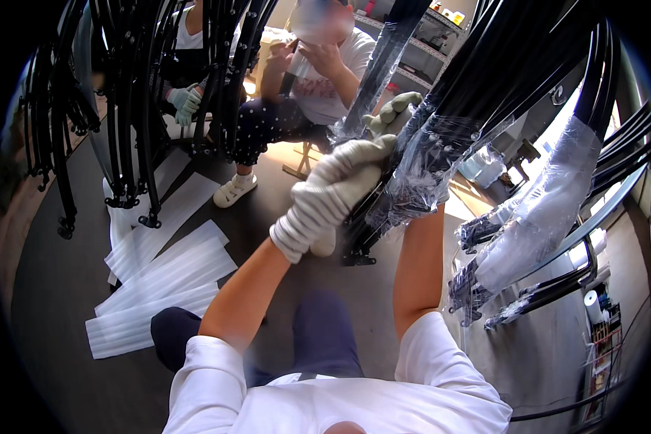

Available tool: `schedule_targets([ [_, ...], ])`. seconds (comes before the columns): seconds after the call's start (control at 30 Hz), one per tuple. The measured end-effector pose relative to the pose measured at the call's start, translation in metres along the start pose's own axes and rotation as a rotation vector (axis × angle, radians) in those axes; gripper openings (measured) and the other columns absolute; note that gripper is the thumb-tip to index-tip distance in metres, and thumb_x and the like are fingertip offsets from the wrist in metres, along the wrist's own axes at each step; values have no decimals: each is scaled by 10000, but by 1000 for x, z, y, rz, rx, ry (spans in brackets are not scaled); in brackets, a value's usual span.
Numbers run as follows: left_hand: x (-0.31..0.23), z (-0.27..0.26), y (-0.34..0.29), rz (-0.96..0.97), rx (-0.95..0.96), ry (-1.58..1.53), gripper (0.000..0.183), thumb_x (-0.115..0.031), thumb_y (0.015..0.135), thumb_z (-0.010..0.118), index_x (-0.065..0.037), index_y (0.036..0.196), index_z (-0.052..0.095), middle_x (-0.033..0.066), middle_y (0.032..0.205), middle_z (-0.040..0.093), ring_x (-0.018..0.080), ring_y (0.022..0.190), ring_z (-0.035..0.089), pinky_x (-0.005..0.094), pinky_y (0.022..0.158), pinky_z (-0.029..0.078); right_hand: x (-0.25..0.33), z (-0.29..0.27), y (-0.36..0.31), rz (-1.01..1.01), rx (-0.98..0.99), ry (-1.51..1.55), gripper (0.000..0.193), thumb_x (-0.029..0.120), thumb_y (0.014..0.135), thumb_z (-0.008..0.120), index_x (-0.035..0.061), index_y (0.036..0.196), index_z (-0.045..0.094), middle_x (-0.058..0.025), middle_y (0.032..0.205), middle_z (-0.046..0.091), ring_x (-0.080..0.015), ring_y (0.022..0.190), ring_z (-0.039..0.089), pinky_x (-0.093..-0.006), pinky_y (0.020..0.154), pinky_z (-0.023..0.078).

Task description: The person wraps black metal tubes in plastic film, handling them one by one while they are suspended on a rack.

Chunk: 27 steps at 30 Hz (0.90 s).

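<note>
A thick bundle of black tubes point(477, 79) hangs in front of me from the upper right, its lower end wound in crinkled clear film point(419, 166). My left hand point(329, 192), in a pale ribbed work glove, is closed against the left side of this wrapped end; its fingertips are partly hidden. Behind the bundle goes my right forearm, and the gloved fingers of my right hand point(394, 114) show curled round its far left side. The film and tubes cover the rest of that hand. Dark tube ends point(358, 253) stick out below the film.
More black tubes point(141, 145) hang at the left. Film-wrapped bundles point(535, 217) hang at the right. White foam sheets point(166, 267) lie on the floor at the left. A seated person point(333, 79) and another person's gloved hand point(186, 103) are across from me, near shelves point(423, 54).
</note>
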<state>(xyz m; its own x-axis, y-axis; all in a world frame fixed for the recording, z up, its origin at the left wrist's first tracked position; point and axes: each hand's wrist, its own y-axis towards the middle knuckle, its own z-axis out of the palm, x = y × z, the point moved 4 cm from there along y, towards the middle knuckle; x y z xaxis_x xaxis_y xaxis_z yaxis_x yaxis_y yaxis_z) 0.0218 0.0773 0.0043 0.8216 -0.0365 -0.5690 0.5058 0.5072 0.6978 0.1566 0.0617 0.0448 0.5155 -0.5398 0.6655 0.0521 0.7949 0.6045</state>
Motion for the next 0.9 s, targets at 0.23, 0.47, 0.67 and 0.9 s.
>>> schedule_targets([
  [0.23,-16,37,-38,397,-101,737,437,75,732,377,-19,1152,447,204,1180,425,305,1138,375,318,934,292,0,3,-6,-65,-51,-97,430,224,801,498,-8,1138,367,-132,1029,474,-207,920,480,-308,798,416],
  [0.47,-32,1,-31,458,-186,572,380,-1,737,513,-8,1113,461,155,1047,519,245,960,512,291,828,403,-11,5,-3,-128,-83,-217,465,219,793,512,-6,1164,344,-140,1058,465,-220,943,479,-326,816,413],
  [0.67,6,8,-9,-60,-147,-107,588,-152,634,717,-9,1101,391,81,948,512,129,857,484,242,761,410,20,24,-37,-313,-278,-540,498,214,786,523,-5,1187,324,-147,1083,457,-230,962,477,-341,830,409],
  [0.9,-8,9,-14,-70,-257,-31,461,-104,601,736,-27,934,426,40,834,535,85,745,496,220,671,432,14,94,-90,-547,-509,-785,538,208,778,537,-3,1213,301,-156,1111,449,-243,984,476,-359,847,406],
])
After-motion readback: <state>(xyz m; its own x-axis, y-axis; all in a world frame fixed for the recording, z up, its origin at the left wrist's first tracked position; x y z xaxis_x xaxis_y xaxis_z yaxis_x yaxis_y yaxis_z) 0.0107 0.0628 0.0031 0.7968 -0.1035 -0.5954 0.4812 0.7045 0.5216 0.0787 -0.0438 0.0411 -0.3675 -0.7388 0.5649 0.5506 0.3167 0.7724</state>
